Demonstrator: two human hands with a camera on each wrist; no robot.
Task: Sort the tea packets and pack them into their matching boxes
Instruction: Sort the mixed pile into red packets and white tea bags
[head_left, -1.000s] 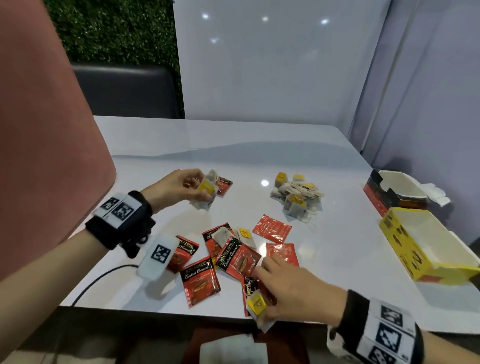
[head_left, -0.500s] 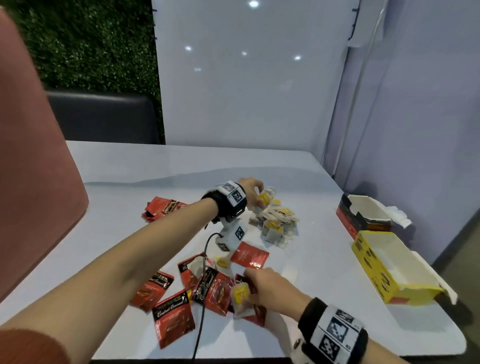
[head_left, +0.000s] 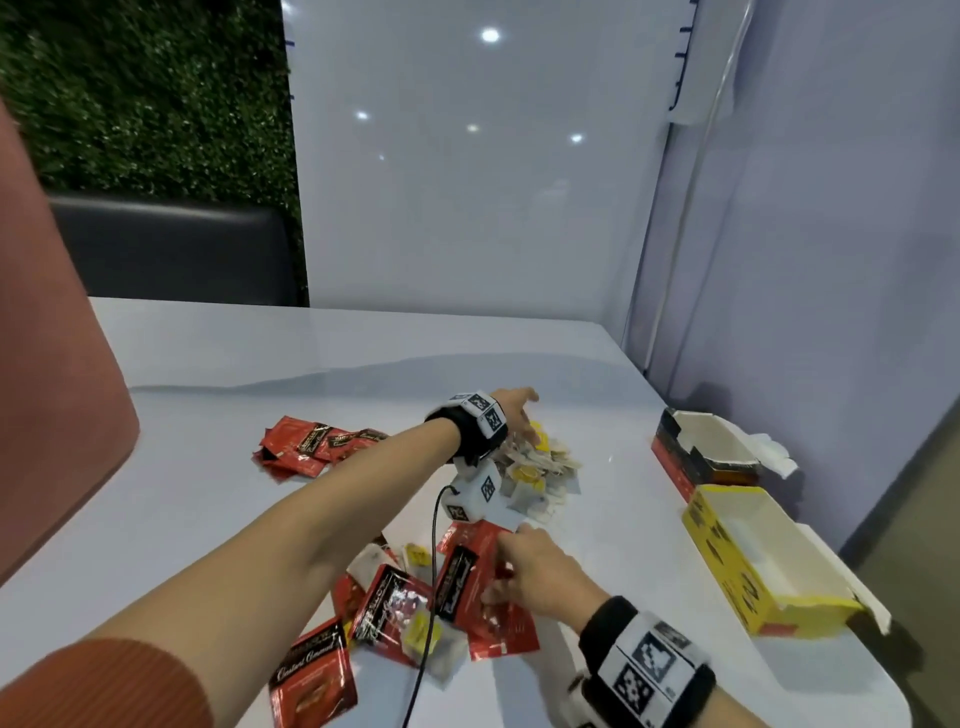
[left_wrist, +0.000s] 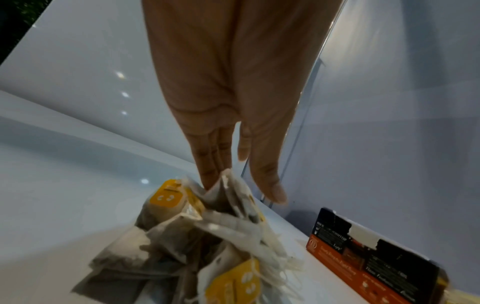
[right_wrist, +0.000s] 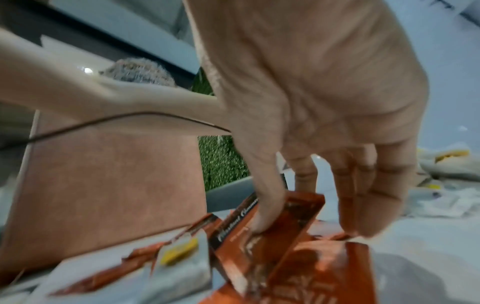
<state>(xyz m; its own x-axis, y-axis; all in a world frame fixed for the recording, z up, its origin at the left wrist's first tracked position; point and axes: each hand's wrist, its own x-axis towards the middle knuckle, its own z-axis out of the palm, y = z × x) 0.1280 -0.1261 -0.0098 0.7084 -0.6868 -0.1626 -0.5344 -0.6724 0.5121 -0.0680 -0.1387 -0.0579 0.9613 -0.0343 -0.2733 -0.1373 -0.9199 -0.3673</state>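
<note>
2 jobs are running at once here, so watch each hand. Nearest you, a loose red packet (head_left: 312, 675) lies by itself at the table (head_left: 208, 364) edge, face up. Just beyond it sits the mixed heap (head_left: 415, 603): red foil packets overlapping white bags with yellow tags, and a thin black cable (head_left: 423, 613) trailing across them from your left wrist camera (head_left: 475, 496).

Your right hand (head_left: 535, 571) is on that heap. In the right wrist view the thumb (right_wrist: 267, 207) presses the face of a red foil packet (right_wrist: 275, 230) and the fingers curl behind it, so you are pinching it; whether a 2nd packet is caught in the same pinch I cannot tell, the picture is blurred. If it is, it may drop on the way across.

Further out, your left hand (left_wrist: 228, 127) hovers over the pile of yellow-tag bags (left_wrist: 202, 242), fingers straight and together, holding nothing; the fingertips (left_wrist: 207, 181) are at the topmost bag, though contact is unclear. Those bags have strings tangled together, so lifting 1 could drag several.

To the left of that pile lies a sorted cluster of red packets (head_left: 317, 444). At the right edge stand the yellow box (head_left: 727, 577) and, behind it, the red-and-black box (head_left: 685, 462), both open and apparently without packets. Your crossed left forearm and the cable could sweep packets off as you pull back.
</note>
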